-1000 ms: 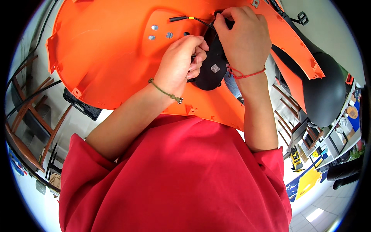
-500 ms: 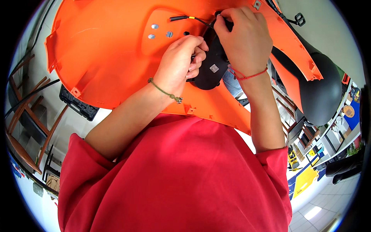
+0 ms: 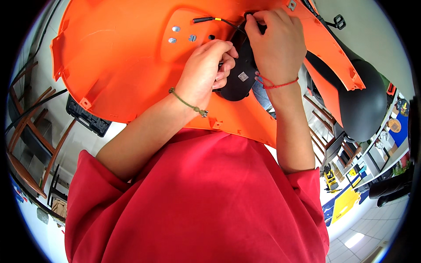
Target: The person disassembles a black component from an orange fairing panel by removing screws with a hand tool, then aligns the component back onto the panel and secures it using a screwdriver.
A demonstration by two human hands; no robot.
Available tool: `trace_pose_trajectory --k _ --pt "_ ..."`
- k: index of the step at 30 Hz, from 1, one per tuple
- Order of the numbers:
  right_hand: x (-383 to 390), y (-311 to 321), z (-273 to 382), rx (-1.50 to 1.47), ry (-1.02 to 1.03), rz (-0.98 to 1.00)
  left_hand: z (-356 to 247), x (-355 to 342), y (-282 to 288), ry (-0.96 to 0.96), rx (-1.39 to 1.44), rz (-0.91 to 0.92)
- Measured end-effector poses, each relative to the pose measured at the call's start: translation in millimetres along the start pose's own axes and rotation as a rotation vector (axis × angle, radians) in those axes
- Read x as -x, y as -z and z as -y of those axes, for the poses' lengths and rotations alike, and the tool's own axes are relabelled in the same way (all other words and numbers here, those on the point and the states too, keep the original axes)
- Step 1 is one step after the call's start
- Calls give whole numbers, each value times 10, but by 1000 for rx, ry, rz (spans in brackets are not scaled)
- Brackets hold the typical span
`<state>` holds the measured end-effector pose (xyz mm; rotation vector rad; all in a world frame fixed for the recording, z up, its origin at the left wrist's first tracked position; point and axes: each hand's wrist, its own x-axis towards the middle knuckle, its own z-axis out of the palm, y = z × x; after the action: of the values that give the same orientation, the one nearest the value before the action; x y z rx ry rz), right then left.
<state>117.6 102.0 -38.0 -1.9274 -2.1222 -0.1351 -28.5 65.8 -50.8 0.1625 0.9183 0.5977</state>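
An orange shell panel [image 3: 118, 52] with its hollow side toward me spans the upper view. Against it lies a long black housing [image 3: 239, 87] bearing a small square label. A short black cable [image 3: 203, 20] with a yellow band and plug end runs out from the housing's upper part. My left hand [image 3: 210, 63] is closed beside the housing's left edge, its fingers curled round something dark, mostly hidden. At the housing's upper end my right hand [image 3: 278, 41] pinches with thumb and fingers; the fingertips partly cover the spot they grip.
A black seat [image 3: 364, 101] and a pedal [image 3: 339, 22] are at the right. Wooden chairs [image 3: 52, 149] and an open black case [image 3: 90, 118] stand left. Shelving with assorted items [image 3: 394, 127] lines the far right. Silver oval spots [image 3: 192, 38] mark the panel.
My right hand and forearm have shifted slightly left, with the grip still at the housing's upper end. My left hand has barely moved.
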Motion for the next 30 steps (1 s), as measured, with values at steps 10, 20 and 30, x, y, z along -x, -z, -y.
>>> trace_pose_trajectory --k 10,20,30 --pt "-1 -2 39 -9 -94 23 -6 18 -40 -5 3 5" --pt "-17 -33 -128 -116 132 15 -5 10 1 -8 16 0" --pt "-14 5 -75 -41 113 13 59 -62 50 -94 30 58"
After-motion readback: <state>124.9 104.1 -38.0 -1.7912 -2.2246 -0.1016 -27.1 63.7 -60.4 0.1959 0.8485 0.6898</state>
